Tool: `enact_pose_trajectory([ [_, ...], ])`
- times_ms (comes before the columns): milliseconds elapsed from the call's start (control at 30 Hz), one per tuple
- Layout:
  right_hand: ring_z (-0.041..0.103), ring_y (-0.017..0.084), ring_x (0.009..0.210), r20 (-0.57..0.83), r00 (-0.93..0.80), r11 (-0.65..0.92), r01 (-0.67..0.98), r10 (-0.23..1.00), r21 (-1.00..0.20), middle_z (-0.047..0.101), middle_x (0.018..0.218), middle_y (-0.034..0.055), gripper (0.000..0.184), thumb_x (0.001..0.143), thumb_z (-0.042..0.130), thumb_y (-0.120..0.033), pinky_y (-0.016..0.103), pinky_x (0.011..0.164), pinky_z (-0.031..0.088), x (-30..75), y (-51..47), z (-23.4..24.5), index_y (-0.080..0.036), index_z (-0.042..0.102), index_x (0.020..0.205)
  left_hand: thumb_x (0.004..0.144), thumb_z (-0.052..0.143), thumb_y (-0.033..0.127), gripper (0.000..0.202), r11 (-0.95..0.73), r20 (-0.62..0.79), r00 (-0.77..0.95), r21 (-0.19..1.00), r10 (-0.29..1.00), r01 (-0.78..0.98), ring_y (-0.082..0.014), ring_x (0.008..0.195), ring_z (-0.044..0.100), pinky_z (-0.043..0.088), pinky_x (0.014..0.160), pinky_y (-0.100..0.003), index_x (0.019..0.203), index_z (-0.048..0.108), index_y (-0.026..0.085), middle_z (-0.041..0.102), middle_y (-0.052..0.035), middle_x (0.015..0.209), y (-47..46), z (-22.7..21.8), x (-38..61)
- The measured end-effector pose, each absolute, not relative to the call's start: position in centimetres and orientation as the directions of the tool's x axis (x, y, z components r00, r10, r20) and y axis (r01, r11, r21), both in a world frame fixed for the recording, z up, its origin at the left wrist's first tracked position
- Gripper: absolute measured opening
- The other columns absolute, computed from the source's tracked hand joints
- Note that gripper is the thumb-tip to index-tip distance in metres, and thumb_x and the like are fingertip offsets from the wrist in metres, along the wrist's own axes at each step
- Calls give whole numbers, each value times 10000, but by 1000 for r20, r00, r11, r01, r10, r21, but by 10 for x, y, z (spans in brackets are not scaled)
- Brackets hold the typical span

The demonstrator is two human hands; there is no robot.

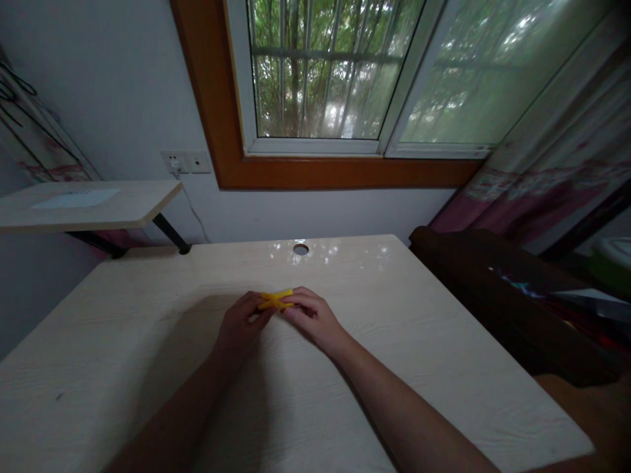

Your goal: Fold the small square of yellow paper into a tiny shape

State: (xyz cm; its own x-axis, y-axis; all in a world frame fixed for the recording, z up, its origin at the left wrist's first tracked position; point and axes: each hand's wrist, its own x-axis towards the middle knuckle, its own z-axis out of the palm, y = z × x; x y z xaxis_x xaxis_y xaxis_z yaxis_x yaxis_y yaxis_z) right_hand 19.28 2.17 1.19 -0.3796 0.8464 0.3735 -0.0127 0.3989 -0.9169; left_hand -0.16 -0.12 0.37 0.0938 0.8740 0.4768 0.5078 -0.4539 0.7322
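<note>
Desktop (419,322) | left hand (240,322), right hand (316,316): both pinched closed on yellow X-shaped piece (276,297)

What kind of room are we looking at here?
Probably a room in someone's home, perhaps a study or bedroom. There's a pale wood-look desk with a round cable hole, a window with greenery outside, and a patterned curtain.

The desktop (389,302) is smooth, faintly glossy wood grain; the yellow piece (276,297) looks matt, perhaps plastic.
</note>
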Motion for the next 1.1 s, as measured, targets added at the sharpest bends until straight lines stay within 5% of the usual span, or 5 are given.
enact_pose_trajectory([
  [267, 623, 190, 920, 282, -378, 251, -131, 882, -959, 644, 1031, 74, 168, 847, 652, -359, 311, 748, 558, 192, 23, 6, -232, 757, 880, 865, 626, 267, 92, -499, 510, 136, 689, 849, 526, -160, 848, 626, 522, 781, -266, 850, 677, 191, 652, -51, 910, -1, 2, 0],
  [500, 634, 180, 849, 283, -335, 275, -71, 899, -959, 668, 960, 74, 193, 852, 639, -363, 300, 721, 558, 193, 25, 5, -206, 750, 840, 884, 588, 321, 188, -412, 409, 105, 800, 906, 436, -148, 821, 629, 528, 697, -233, 782, 667, 184, 638, -52, 937, -5, 6, 1],
  [867, 633, 171, 848, 300, -294, 317, 12, 908, -948, 681, 923, 63, 161, 860, 628, -323, 291, 753, 521, 192, 27, 0, -196, 726, 868, 859, 599, 328, 158, -193, 197, -2, 962, 980, 195, -147, 677, 644, 521, 652, -255, 876, 614, 172, 658, -9, 721, -3, 1, 2],
  [1100, 623, 157, 756, 214, -233, 187, -131, 949, -973, 670, 896, 49, 204, 830, 646, -377, 274, 674, 544, 189, 27, 1, -181, 701, 806, 850, 609, 315, 149, -258, 266, -33, 954, 963, 152, -131, 760, 619, 554, 675, -267, 828, 616, 169, 606, -41, 984, 0, 2, 1],
])
